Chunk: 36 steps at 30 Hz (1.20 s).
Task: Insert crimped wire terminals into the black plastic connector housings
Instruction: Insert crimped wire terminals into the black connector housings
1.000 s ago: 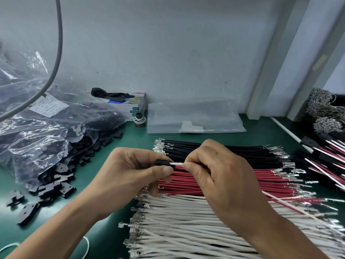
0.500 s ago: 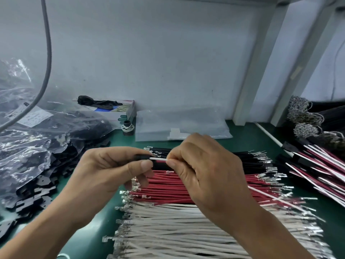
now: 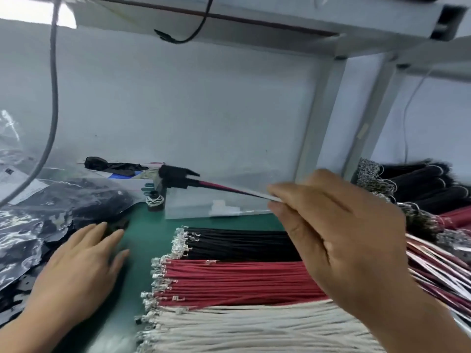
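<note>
Connector housing (image 3: 175, 178) aloft on wires (image 3: 229, 188) pinched by right-hand fingers (image 3: 281, 191); left hand (image 3: 84, 253) fingers relaxed.

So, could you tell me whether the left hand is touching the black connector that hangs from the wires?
Apart. The head view shows the left hand low on the table, while the connector hangs well above it.

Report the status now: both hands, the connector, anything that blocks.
Right hand pinches wires of the black plastic connector housing, held in air. Left hand flat, fingers straight, by the loose black housings. Nothing blocks.
</note>
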Motion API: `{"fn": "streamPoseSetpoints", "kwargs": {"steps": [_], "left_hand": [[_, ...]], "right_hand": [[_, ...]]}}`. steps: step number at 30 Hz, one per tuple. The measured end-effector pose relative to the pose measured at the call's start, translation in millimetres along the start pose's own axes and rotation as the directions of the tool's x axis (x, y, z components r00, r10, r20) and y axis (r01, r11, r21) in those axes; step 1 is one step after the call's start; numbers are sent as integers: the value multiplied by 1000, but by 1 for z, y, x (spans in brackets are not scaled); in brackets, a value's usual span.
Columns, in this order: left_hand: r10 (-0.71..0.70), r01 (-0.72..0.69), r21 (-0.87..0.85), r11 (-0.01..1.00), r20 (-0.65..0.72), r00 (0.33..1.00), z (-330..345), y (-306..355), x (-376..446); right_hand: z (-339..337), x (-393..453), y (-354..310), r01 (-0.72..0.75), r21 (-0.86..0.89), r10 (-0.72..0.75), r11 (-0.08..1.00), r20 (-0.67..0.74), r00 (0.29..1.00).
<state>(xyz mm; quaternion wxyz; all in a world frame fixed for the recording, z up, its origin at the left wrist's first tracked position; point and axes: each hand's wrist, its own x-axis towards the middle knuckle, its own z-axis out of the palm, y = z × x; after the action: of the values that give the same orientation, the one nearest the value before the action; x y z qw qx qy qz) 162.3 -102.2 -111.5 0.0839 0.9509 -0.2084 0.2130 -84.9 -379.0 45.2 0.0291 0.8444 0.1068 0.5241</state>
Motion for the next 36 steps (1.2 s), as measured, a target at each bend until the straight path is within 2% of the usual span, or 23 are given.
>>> {"fn": "streamPoseSetpoints", "kwargs": {"steps": [2,5,7,9,10,12,14,17,19,21,25,27,30,32,34,36], "left_hand": [[20,-21,104,994,7,1000,7,-5,3],[58,-58,176,983,4,998,11,-6,5],[73,-71,190,979,-3,997,6,-4,5],[83,-80,177,981,-10,997,-1,-1,6],[79,-77,164,984,-5,997,-5,1,6],[64,-64,158,985,5,998,-12,5,7],[61,-61,170,983,10,998,-20,10,7],[65,-70,171,983,36,997,-26,16,6],[75,-80,137,987,42,996,-27,19,7],[85,-88,115,989,35,996,-26,22,7],[53,-54,71,996,10,999,-27,26,4],[39,-39,41,998,-4,999,-27,25,1],[55,-56,-8,998,-49,997,-30,25,-3],[23,-38,-126,991,-123,992,-32,27,-5],[-49,-20,-354,935,-185,982,-33,30,-5],[-153,6,-646,763,-172,973,-35,35,-4]], "right_hand": [[-17,-4,28,-25,-130,31,991,42,999],[-33,-39,104,-170,-370,243,913,159,957],[-41,-87,170,-222,-522,401,824,260,878],[-48,-146,227,-250,-593,521,765,343,781],[-53,-175,246,-248,-619,563,745,383,733],[-55,-219,270,-240,-609,574,756,441,690],[-50,-224,265,-266,-606,590,750,432,682],[-37,-163,218,-410,-579,621,705,224,751],[-23,-117,167,-454,-481,590,750,178,788],[2,-78,117,-450,-308,529,838,256,809],[73,-29,55,-432,-47,371,901,599,709],[111,-21,36,-439,25,303,898,688,660],[152,-21,20,-462,18,298,887,743,600],[166,-23,20,-521,4,335,853,762,555],[173,-24,23,-552,1,355,834,765,538],[175,-25,26,-509,-8,338,861,757,560]]}}
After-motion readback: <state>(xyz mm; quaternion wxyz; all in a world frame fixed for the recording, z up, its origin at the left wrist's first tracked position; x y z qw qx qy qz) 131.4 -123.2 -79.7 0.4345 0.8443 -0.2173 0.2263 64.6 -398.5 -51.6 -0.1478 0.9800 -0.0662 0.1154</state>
